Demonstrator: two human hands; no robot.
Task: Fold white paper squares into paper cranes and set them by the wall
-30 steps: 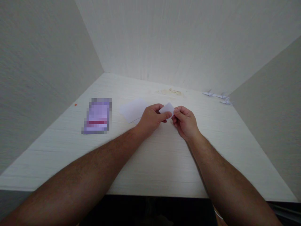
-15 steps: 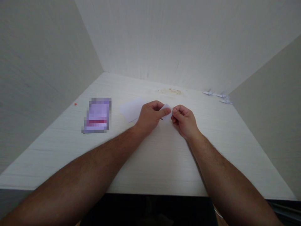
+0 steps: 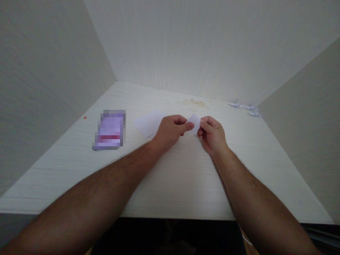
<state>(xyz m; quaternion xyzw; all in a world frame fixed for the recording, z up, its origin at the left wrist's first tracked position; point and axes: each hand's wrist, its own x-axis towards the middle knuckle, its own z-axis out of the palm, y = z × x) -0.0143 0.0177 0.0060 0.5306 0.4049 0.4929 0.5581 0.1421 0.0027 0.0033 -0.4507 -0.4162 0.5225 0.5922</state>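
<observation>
Small white paper (image 3: 194, 123) pinched from both sides, lifted a little off the desk (image 3: 180, 184), near its middle and toward the far wall. On the paper's left edge, the left hand (image 3: 170, 131), fingers (image 3: 189, 126) pressed together, thumb against forefinger. On the right edge, the right hand (image 3: 213, 137) likewise, fingers (image 3: 205, 123) curled in, thumb tip on the near face. Between the 2 grips, only a short span of paper showing, tilted, top corner toward the wall. Long axis roughly left to right, from one pinch to the other. Both hands equally near and touching it, neither free. Whether folded in layers: cannot tell, too small.

Just behind the left hand, flat on the desk, a larger white sheet (image 3: 148, 123), partly hidden by the knuckles. Farther left, well apart, a blurred purple pack (image 3: 109, 130). In the far right corner, 3 or so tiny folded paper figures (image 3: 245, 107) against the wall. Beyond the hands, a brownish stain (image 3: 193, 103). At the left edge, an orange speck (image 3: 85, 117).
</observation>
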